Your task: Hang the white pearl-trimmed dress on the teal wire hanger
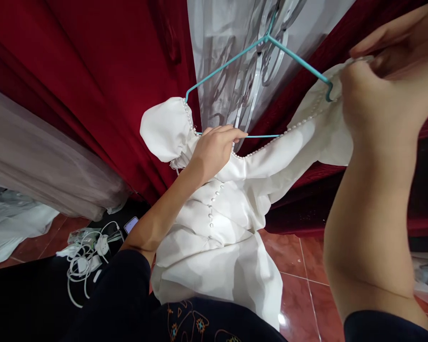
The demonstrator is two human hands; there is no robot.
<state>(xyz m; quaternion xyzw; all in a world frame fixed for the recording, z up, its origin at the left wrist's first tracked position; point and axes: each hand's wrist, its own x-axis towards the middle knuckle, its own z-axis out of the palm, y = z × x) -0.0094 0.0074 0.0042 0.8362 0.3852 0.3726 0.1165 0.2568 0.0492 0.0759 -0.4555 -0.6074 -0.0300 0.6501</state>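
A white dress (235, 256) with a pearl-edged neckline and small round buttons hangs from a light blue hanger (231, 61). My left hand (216, 149) is closed on the dress at the neckline, by the hanger's lower bar. High on the right, my right hand (385, 80) pinches the edge of the dress's right-side sleeve and pulls it outward; part of its grip is hidden behind the thumb. That sleeve (335, 135) lies stretched near the hanger's right end. On the other side, a puffed sleeve (166, 126) sits at the hanger's left end.
Dark red curtains (103, 85) and a sheer white fabric (217, 61) hang behind. At lower left, tangled white cables (83, 256) and a phone (131, 224) lie on a black surface. Red floor tiles (296, 285) show below; pale fabric (39, 152) hangs at far left.
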